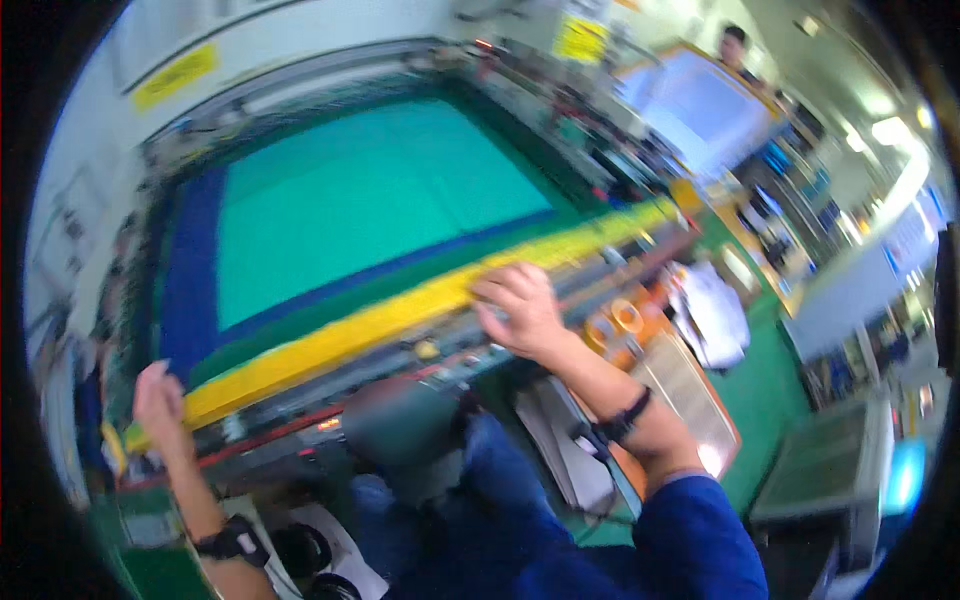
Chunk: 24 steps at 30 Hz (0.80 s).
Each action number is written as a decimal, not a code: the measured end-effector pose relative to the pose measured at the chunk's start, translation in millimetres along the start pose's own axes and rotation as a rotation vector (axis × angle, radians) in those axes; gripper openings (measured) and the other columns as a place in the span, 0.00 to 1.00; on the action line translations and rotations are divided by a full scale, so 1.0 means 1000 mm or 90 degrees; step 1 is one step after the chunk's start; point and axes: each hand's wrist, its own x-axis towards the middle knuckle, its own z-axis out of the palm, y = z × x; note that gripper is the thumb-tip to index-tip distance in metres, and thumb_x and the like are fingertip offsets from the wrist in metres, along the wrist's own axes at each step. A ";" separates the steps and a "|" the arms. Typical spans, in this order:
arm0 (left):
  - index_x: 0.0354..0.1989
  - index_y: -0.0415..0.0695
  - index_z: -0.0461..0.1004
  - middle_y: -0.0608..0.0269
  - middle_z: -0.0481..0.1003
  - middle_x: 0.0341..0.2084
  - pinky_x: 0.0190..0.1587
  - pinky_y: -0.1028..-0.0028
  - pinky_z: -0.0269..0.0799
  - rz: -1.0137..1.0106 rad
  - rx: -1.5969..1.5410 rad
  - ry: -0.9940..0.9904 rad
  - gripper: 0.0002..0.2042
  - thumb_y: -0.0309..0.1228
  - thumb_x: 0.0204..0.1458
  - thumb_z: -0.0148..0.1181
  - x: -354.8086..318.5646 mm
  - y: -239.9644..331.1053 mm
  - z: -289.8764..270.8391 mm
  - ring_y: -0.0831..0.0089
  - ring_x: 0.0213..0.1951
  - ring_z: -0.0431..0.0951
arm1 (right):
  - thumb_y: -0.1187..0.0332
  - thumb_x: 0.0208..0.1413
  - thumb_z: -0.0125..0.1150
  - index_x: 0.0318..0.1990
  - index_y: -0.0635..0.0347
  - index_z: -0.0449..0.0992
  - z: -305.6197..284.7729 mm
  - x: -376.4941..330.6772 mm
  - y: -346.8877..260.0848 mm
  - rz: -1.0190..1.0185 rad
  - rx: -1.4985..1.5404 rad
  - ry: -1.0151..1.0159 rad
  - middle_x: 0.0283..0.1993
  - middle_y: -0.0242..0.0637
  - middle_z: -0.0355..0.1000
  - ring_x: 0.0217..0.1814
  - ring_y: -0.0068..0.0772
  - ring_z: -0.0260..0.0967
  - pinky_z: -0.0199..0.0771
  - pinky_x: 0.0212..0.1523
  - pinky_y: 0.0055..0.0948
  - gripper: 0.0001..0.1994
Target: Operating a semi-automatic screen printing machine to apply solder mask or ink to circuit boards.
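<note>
A large screen frame (400, 310) with a green mesh panel (370, 190), a blue border and a yellow front edge lies tilted in a machine before me. My left hand (158, 395) grips the yellow edge at its lower left end. My right hand (518, 308) presses down on the same yellow edge further right, fingers curled over it. Both wrists wear dark bands, and blue sleeves cover my upper arms.
A grey machine housing (300, 50) with yellow labels runs behind the frame. An orange-rimmed tray (690, 390) with tape rolls and a white cloth (712, 310) lies to the right. Another person (733, 45) stands at the far back beside a second frame. Green floor below.
</note>
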 end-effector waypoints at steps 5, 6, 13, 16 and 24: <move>0.47 0.47 0.75 0.78 0.65 0.24 0.22 0.87 0.48 -0.087 -0.044 0.034 0.13 0.38 0.61 0.49 0.012 -0.015 -0.022 0.91 0.22 0.57 | 0.75 0.39 0.61 0.49 0.59 0.73 0.012 -0.011 -0.021 0.065 -0.032 0.032 0.48 0.39 0.69 0.49 0.43 0.67 0.66 0.46 0.40 0.23; 0.48 0.46 0.74 0.78 0.66 0.24 0.22 0.87 0.47 -0.100 -0.038 0.052 0.14 0.39 0.62 0.49 0.012 -0.017 -0.011 0.92 0.21 0.57 | 0.75 0.39 0.60 0.49 0.60 0.72 0.010 -0.016 -0.023 0.086 -0.044 0.032 0.49 0.40 0.69 0.50 0.43 0.67 0.66 0.47 0.41 0.23; 0.48 0.46 0.75 0.78 0.67 0.24 0.22 0.88 0.48 -0.034 -0.013 0.038 0.14 0.39 0.62 0.48 0.010 -0.018 -0.027 0.91 0.23 0.58 | 0.76 0.39 0.59 0.53 0.61 0.70 0.018 -0.022 -0.037 0.133 -0.030 0.033 0.54 0.45 0.67 0.57 0.49 0.64 0.65 0.54 0.45 0.27; 0.44 0.45 0.75 0.76 0.65 0.24 0.25 0.88 0.53 -0.034 -0.026 0.090 0.13 0.40 0.61 0.50 0.006 -0.020 -0.025 0.89 0.25 0.61 | 0.75 0.40 0.58 0.54 0.63 0.69 0.017 -0.020 -0.041 0.123 -0.015 0.008 0.55 0.46 0.66 0.59 0.51 0.63 0.63 0.55 0.46 0.27; 0.39 0.44 0.75 0.73 0.65 0.18 0.17 0.84 0.46 -0.014 -0.053 0.089 0.09 0.35 0.61 0.51 -0.012 0.013 0.002 0.88 0.17 0.57 | 0.76 0.39 0.60 0.56 0.61 0.68 0.010 -0.027 -0.043 0.143 -0.047 -0.054 0.57 0.46 0.65 0.60 0.51 0.62 0.62 0.56 0.44 0.30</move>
